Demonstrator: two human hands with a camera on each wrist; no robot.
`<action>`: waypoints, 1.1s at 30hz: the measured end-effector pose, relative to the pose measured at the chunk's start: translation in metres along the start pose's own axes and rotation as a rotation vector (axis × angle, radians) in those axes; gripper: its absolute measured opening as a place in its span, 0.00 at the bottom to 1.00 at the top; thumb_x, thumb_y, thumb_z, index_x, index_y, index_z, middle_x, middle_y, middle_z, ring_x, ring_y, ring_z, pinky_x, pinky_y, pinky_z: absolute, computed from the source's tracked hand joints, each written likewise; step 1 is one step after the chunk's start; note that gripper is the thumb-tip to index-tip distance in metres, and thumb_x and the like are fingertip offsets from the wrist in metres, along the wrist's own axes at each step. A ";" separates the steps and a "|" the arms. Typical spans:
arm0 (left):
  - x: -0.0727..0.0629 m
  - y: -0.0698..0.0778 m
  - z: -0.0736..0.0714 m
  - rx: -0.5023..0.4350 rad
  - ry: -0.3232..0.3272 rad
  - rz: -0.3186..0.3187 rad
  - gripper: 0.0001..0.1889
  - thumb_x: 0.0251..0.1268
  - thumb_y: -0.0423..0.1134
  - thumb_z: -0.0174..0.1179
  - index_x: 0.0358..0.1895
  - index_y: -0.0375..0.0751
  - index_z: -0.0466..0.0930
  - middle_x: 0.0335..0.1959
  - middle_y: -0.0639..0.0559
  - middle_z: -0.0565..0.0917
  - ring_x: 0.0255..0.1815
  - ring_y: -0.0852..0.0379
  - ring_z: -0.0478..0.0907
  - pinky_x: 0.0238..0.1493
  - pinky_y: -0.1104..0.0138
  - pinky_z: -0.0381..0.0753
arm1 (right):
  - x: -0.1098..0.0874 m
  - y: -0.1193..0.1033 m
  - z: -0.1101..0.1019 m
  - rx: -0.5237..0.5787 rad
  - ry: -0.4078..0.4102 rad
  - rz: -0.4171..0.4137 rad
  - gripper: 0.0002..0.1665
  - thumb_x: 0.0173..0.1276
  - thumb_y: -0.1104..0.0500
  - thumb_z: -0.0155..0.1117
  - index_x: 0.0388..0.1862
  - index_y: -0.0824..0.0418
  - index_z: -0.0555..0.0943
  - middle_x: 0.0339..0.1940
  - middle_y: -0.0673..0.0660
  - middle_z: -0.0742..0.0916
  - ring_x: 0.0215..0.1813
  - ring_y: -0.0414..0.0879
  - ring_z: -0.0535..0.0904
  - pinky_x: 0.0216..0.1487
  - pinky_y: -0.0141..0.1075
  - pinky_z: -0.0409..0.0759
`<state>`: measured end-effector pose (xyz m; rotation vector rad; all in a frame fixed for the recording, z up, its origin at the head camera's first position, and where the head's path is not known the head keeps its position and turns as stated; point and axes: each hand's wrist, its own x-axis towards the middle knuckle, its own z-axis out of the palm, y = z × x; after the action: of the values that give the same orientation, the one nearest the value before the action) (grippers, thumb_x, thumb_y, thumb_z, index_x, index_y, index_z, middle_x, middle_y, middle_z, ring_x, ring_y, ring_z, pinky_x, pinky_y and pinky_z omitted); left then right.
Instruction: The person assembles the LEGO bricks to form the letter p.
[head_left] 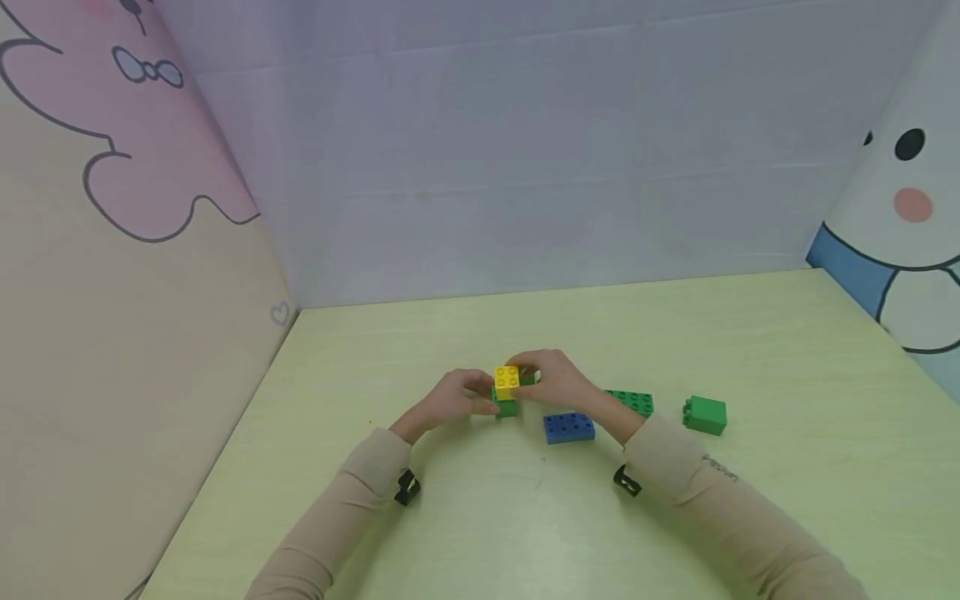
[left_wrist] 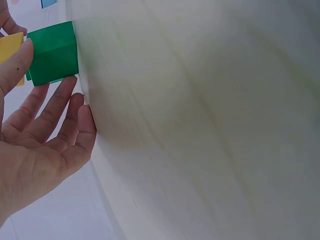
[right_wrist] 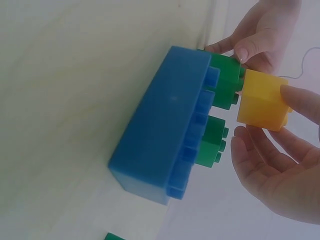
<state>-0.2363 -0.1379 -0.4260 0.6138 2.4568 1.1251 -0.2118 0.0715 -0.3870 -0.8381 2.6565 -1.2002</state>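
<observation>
My right hand (head_left: 555,379) pinches a small yellow brick (head_left: 506,377) between thumb and fingertips. It sits right over the studs of a green brick (head_left: 506,409), at the studs' tips in the right wrist view. My left hand (head_left: 453,394) holds that green brick by its sides, thumb on one face and fingers (left_wrist: 52,112) around the lower edge. Close behind, partly covered by my right hand, stands another green brick (right_wrist: 211,140). A blue brick (head_left: 568,428) with two rows of studs lies just in front of my right hand.
Under my right forearm lies a long green brick (head_left: 632,402), partly hidden. Farther right, a green brick (head_left: 706,415) rests on its side with studs facing left. A pale curtain (head_left: 525,167) closes off the back of the light table (head_left: 487,533).
</observation>
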 end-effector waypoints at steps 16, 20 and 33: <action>-0.003 0.004 -0.002 -0.005 -0.010 -0.010 0.18 0.53 0.37 0.66 0.49 0.38 0.77 0.45 0.49 0.80 0.48 0.52 0.75 0.52 0.56 0.71 | 0.002 -0.004 0.003 0.001 -0.010 0.031 0.21 0.57 0.61 0.66 0.51 0.65 0.78 0.46 0.59 0.82 0.42 0.53 0.77 0.40 0.38 0.76; -0.003 0.004 -0.002 -0.004 -0.008 -0.009 0.18 0.53 0.38 0.66 0.48 0.38 0.77 0.45 0.49 0.80 0.48 0.52 0.75 0.52 0.56 0.71 | 0.003 -0.004 0.004 0.001 -0.014 0.030 0.22 0.58 0.60 0.66 0.51 0.65 0.77 0.47 0.59 0.82 0.43 0.53 0.78 0.42 0.40 0.76; -0.002 0.002 -0.002 0.006 -0.015 0.026 0.18 0.53 0.37 0.66 0.48 0.38 0.77 0.44 0.49 0.81 0.48 0.52 0.76 0.53 0.55 0.71 | 0.003 -0.006 0.004 -0.013 -0.024 0.000 0.21 0.59 0.62 0.65 0.51 0.68 0.77 0.46 0.61 0.82 0.43 0.55 0.78 0.41 0.39 0.77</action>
<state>-0.2354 -0.1392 -0.4226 0.6552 2.4467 1.1194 -0.2104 0.0635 -0.3849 -0.8490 2.6478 -1.1670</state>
